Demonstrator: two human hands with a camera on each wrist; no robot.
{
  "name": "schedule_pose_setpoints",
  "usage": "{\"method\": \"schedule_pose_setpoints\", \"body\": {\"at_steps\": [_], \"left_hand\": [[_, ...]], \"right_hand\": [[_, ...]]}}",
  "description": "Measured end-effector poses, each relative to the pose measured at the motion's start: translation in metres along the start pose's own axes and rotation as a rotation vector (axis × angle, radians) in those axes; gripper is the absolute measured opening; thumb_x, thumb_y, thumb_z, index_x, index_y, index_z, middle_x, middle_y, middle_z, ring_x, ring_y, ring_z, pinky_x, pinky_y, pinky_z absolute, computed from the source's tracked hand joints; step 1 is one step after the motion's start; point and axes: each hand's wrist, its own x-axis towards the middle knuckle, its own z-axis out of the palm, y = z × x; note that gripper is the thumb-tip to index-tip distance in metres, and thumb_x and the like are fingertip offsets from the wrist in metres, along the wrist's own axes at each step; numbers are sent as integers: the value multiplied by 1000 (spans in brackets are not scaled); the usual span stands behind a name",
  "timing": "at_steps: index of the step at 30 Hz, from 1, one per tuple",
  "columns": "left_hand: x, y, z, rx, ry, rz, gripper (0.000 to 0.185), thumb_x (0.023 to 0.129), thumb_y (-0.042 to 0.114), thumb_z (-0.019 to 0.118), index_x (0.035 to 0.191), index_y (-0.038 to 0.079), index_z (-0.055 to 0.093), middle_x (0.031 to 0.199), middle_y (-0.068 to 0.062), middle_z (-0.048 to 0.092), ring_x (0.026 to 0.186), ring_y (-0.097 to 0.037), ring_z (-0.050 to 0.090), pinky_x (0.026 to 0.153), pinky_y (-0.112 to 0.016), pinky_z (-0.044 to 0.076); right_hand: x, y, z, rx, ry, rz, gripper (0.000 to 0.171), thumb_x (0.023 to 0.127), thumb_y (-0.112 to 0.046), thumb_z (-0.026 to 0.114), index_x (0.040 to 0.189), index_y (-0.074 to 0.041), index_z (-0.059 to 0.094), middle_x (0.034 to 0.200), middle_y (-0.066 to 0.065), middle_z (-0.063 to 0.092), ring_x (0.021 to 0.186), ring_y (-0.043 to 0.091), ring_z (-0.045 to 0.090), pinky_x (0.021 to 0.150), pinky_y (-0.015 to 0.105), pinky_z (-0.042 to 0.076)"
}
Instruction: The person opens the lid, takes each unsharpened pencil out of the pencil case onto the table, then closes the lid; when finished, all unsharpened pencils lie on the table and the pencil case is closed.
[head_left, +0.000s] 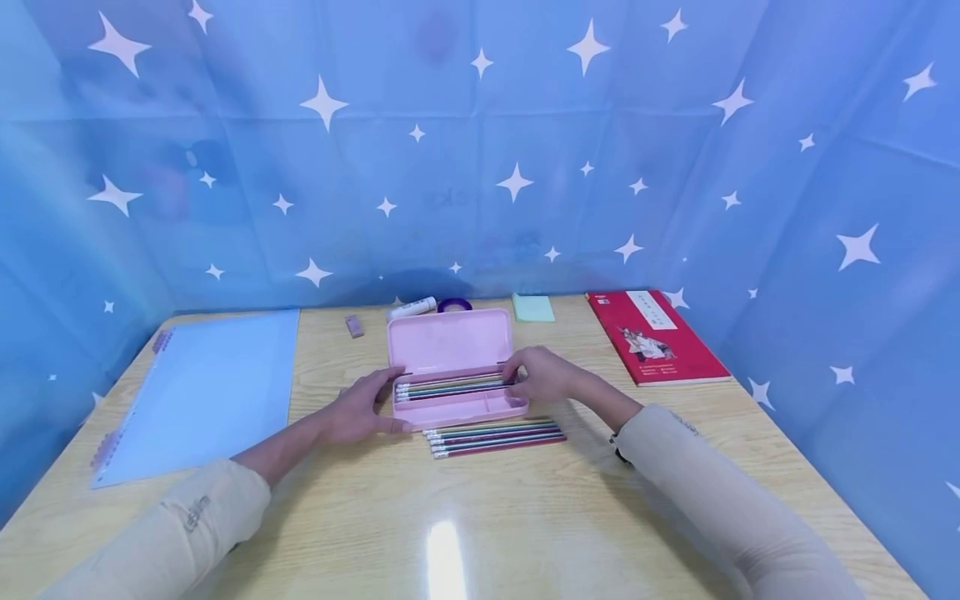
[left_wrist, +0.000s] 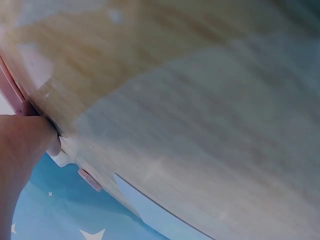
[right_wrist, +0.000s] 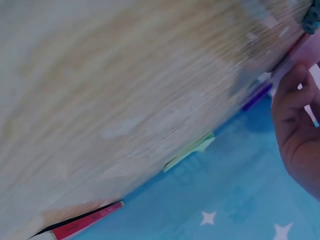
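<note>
Here the left hand [head_left: 365, 410] lies against the left end of an open pink pencil case [head_left: 457, 379], thumb along its front edge and fingers resting near the ends of the pencils inside [head_left: 450, 388]. Its fingers look relaxed rather than curled round anything, though the far side of the hand is hidden from the head camera. The right hand [head_left: 543, 375] sits at the right end of the case, fingers bent over the pencil tips; whether it pinches a pencil or only touches them cannot be told, since the fingertips cover that spot.

The case stands in the middle of the wooden surface [head_left: 525, 517], lid tilted up toward the back wall. Just in front of it lies a second row of pencils [head_left: 495, 438], side by side and touching the case's front edge or very nearly so.

The wrist views add little. The left wrist view is blurred, showing mostly wood grain, a bit of the hand [left_wrist: 22, 145] and a pink sliver of the case [left_wrist: 15, 95]. The right wrist view shows the fingers [right_wrist: 295, 115] at the frame's edge, cut off.

Farther out, a pale blue notebook [head_left: 206, 387] lies at left and a red book [head_left: 656, 336] at right. Behind the lid sit a small eraser [head_left: 354, 326], a glue stick [head_left: 412, 307] half hidden, a purple tape roll [head_left: 454, 304] and a green pad [head_left: 532, 307].
</note>
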Motion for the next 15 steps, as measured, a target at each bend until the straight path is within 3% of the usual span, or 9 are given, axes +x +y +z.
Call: {"method": "schedule_pose_setpoints", "body": {"at_steps": [7, 15], "left_hand": [[0, 0, 0, 3, -4, 12, 104, 80, 39, 83, 155, 1, 23, 153, -19, 37, 143, -36, 33, 116, -50, 27], [-1, 2, 0, 7, 1, 0, 104, 80, 41, 83, 155, 1, 23, 153, -20, 37, 142, -37, 35, 115, -51, 27]], "right_hand": [[7, 1, -1, -11, -106, -22, 11, 89, -7, 72, 100, -4, 73, 81, -1, 62, 76, 13, 53, 70, 28, 47], [6, 10, -4, 29, -61, -112, 8, 88, -6, 72, 96, -5, 75, 84, -3, 66, 76, 12, 55, 69, 26, 48]]}}
